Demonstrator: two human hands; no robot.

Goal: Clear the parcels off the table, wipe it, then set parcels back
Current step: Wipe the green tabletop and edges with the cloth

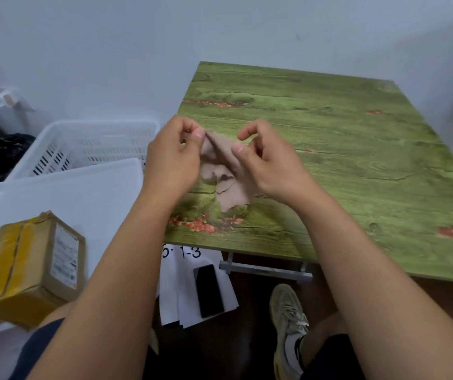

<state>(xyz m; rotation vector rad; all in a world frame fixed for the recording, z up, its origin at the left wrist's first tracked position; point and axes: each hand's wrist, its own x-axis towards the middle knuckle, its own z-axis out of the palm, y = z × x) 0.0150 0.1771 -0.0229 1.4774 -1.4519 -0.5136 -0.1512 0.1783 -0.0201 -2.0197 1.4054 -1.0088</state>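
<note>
1. Looks like we're in the wipe stage. The green wood-print desk has no parcels on it that I can see, just a small brownish cloth held over its near-left part.
2. Left hand pinches the cloth's top edge between thumb and curled fingers. Right hand has its thumb on the cloth, fingers curled above it, so both are clamped on the rag, apparently opening or refolding it.
3. One parcel, a brown box with yellow tape, sits off the desk at near left, on a white bin lid. A white basket is behind that.
4. Next move, I'd guess: flatten the cloth into a pad, press it down and sweep across to the far right corner.
</note>
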